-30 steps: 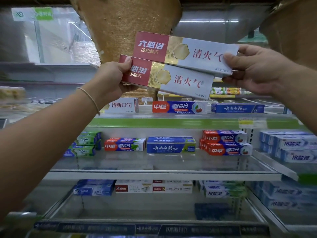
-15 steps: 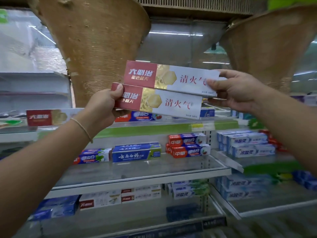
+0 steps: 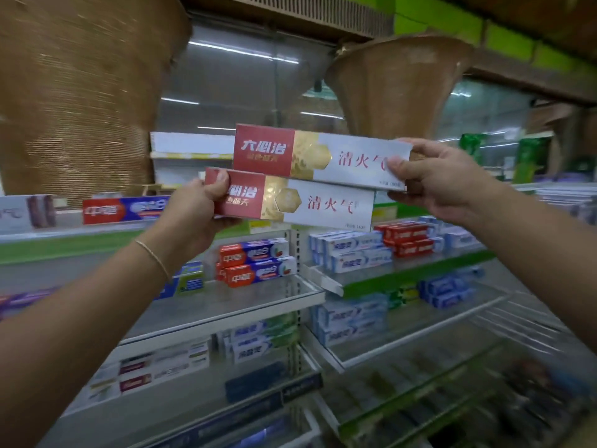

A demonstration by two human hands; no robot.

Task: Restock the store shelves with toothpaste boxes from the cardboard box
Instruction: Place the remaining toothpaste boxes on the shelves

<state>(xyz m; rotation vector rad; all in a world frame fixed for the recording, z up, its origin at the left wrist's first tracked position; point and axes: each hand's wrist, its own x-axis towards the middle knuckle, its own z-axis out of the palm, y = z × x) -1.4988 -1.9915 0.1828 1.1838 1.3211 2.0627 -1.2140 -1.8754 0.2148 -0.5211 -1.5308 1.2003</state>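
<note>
Two long red, gold and white toothpaste boxes are held up in front of the top shelf, one above the other. My left hand (image 3: 197, 211) grips the red end of the lower box (image 3: 310, 203), thumb on its front. My right hand (image 3: 439, 179) pinches the white end of the upper box (image 3: 310, 155). Both boxes lie level, the upper one shifted a little to the right. The cardboard box is out of view.
Glass shelves (image 3: 232, 302) carry rows of red-and-blue boxes (image 3: 255, 263) and pale blue boxes (image 3: 352, 253). A second shelf bay (image 3: 416, 273) angles away on the right. Two woven brown lampshades (image 3: 387, 88) hang above the top shelf (image 3: 64, 244).
The view has swung right, so the shelves slid left and the right-hand bay came into sight. Both hands still hold the two boxes, which now sit lower in the frame.
</note>
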